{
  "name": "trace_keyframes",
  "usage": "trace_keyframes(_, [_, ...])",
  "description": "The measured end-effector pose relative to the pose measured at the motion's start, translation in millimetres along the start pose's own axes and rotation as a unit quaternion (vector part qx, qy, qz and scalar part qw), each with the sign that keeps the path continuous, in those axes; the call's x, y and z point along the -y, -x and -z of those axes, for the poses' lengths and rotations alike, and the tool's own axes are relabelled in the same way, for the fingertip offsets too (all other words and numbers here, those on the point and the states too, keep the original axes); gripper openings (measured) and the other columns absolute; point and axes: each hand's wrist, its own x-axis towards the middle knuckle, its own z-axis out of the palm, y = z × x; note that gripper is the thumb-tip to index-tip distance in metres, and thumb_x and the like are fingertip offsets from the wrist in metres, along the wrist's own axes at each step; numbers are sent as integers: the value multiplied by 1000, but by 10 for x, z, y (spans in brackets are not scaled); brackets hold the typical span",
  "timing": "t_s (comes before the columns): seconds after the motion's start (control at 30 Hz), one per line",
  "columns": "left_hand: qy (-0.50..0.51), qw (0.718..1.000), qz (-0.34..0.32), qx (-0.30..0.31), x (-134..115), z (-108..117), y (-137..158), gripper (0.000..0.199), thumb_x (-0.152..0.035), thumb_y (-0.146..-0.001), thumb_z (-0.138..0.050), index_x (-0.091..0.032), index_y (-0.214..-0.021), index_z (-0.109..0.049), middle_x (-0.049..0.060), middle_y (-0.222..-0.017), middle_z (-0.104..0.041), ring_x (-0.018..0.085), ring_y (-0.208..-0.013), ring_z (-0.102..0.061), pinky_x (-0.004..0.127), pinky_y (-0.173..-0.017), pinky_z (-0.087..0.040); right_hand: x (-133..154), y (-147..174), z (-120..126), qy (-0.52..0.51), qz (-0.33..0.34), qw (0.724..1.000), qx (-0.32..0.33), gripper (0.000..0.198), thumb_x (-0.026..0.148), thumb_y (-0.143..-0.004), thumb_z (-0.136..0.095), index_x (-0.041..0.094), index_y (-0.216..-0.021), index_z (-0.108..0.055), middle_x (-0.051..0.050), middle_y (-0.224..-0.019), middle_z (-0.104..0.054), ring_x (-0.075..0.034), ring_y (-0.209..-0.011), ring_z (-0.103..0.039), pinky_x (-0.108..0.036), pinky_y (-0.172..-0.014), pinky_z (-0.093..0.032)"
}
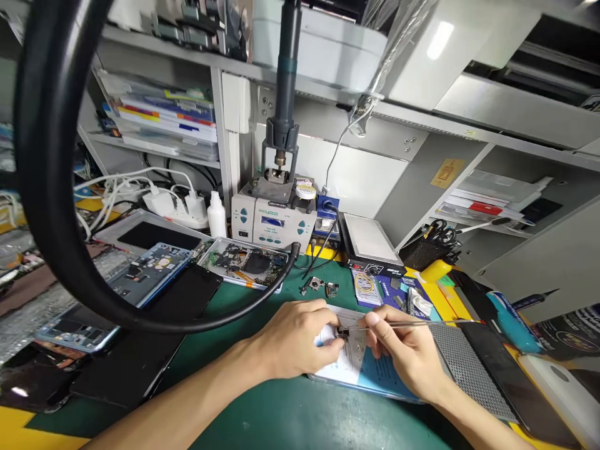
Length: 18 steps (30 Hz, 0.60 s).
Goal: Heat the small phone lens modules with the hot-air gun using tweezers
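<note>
over the printed pad (382,380), the left hand (300,337) pinches the small dark part (344,333) between thumb and finger; the right hand (404,347) grips a thin metal tool (440,322), lying sideways, tip just right of the part.

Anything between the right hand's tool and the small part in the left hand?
Nothing visible. The left hand pinches the small dark part; the thin metal tool in the right hand comes in from the right, tip at or very near it. The black hose arcs off to the left.
</note>
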Motion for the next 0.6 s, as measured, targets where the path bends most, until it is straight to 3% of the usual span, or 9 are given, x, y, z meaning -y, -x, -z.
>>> trace_keyframes(0.23, [-40, 999, -6, -1, -168, 66, -60, 12, -22, -83, -64, -17, -91, -71, -1, -71, -63, 11, -57, -51, 26, -57, -35, 19, 13, 12, -45, 28, 998, -13, 48, 54, -98, -57, 18, -67, -57, 1, -58, -55, -10, -51, -51, -24, -53, -41])
trace_keyframes(0.43, [-26, 999, 4, -25, -416, 105, -235, 19, -18, -88, -57, -16, -103, -69, -1, -75, -66, 7, -53, -46, 23, -56, -41, 74, 78, 113, -55, 93, 990, -90, 48, 51, -100, -55, 18, -66, -58, 1, -58, -57, -11, -56, -53, -25, -59, -43])
trace_keyframes(0.6, [4, 998, 22, -64, -605, 130, -415, 21, -22, -92, -54, -18, -107, -69, 0, -78, -63, 7, -56, -50, 21, -57, -46, 124, 121, 191, -57, 158, 971, -168, 39, 42, -103, -53, 19, -73, -64, 0, -61, -62, -11, -54, -57, -24, -54, -44])
